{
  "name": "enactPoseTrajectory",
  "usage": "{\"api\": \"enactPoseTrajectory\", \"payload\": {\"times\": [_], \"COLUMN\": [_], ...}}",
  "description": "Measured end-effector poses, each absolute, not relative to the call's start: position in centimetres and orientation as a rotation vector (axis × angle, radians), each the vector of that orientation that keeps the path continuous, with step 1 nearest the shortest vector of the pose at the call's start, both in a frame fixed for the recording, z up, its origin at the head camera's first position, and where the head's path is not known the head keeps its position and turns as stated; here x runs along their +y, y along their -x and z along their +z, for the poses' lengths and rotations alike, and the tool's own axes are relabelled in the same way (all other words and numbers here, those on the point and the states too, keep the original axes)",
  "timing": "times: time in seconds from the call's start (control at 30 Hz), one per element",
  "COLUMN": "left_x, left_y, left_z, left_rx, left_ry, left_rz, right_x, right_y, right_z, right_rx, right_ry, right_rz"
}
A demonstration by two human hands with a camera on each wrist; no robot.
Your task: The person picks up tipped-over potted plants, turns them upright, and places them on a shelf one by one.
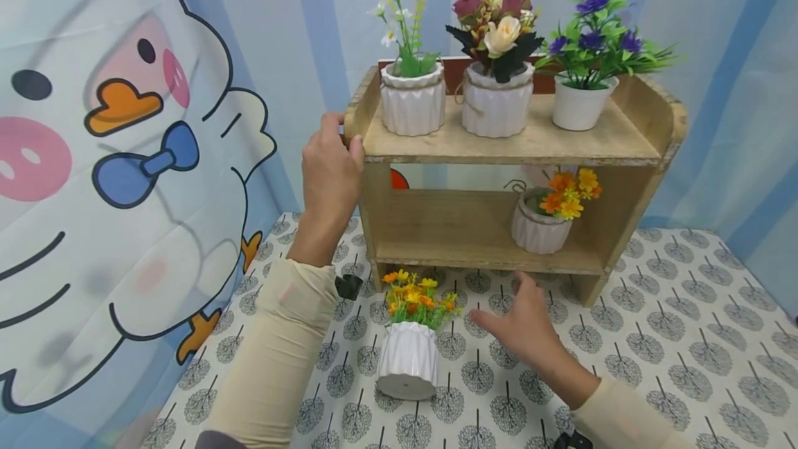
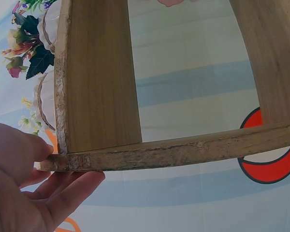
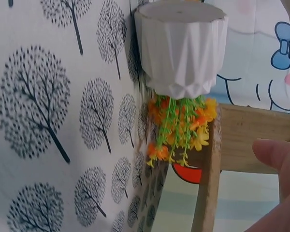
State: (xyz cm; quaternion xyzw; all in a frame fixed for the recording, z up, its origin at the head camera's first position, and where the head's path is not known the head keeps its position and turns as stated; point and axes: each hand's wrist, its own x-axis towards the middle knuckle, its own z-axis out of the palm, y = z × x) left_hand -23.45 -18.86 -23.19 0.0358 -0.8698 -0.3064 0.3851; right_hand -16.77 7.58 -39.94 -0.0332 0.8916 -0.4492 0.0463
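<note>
My left hand (image 1: 332, 170) grips the upper left side panel of a two-tier wooden shelf (image 1: 511, 151). In the left wrist view the thumb lies on one side of the panel's wooden edge (image 2: 193, 152) and the fingers on the other. A white ribbed pot (image 1: 408, 359) with orange and yellow flowers (image 1: 414, 296) lies on its side in front of the shelf, base towards me. To its right, apart from it, my right hand (image 1: 526, 321) hovers with thumb and fingers spread, holding nothing. The right wrist view shows that pot (image 3: 181, 50) beyond the right thumb (image 3: 270, 152).
On the upper tier stand a pot of white daisies (image 1: 413, 99), a pot of roses (image 1: 497, 99) and a pot of purple flowers (image 1: 582, 102). The lower tier holds a tilted pot (image 1: 539, 227) with orange flowers. A tree-patterned cloth (image 1: 686, 366) covers the table; a duck-print curtain (image 1: 206, 262) hangs behind.
</note>
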Motion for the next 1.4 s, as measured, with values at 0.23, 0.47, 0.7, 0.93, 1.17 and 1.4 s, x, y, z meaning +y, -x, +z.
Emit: {"api": "enactPoseTrajectory", "payload": {"times": [0.23, 0.47, 0.7, 0.93, 1.17, 1.4], "left_x": [-18.6, -18.6, -18.6, -18.6, -18.6, -18.7], "left_y": [23.4, 23.5, 23.5, 23.3, 23.4, 23.3], "left_z": [-23.0, -22.9, -22.9, -23.2, -23.3, -23.3], "left_rx": [-2.227, -2.227, -2.23, -2.228, -2.218, -2.209], "left_ry": [-0.093, -0.091, -0.092, -0.09, -0.082, -0.074], "left_rz": [-0.769, -0.772, -0.784, -0.788, -0.789, -0.796], "right_x": [7.0, 5.9, 5.4, 4.7, 3.8, 2.9], "right_y": [15.9, 15.1, 14.6, 14.1, 14.0, 13.8], "right_z": [-40.5, -40.8, -41.0, -41.2, -41.1, -41.5], "right_rx": [2.593, 2.538, 2.493, 2.448, 2.358, 2.258], "right_ry": [0.1, 0.089, 0.085, 0.06, 0.033, 0.015], "right_rz": [-1.417, -1.438, -1.467, -1.452, -1.459, -1.48]}}
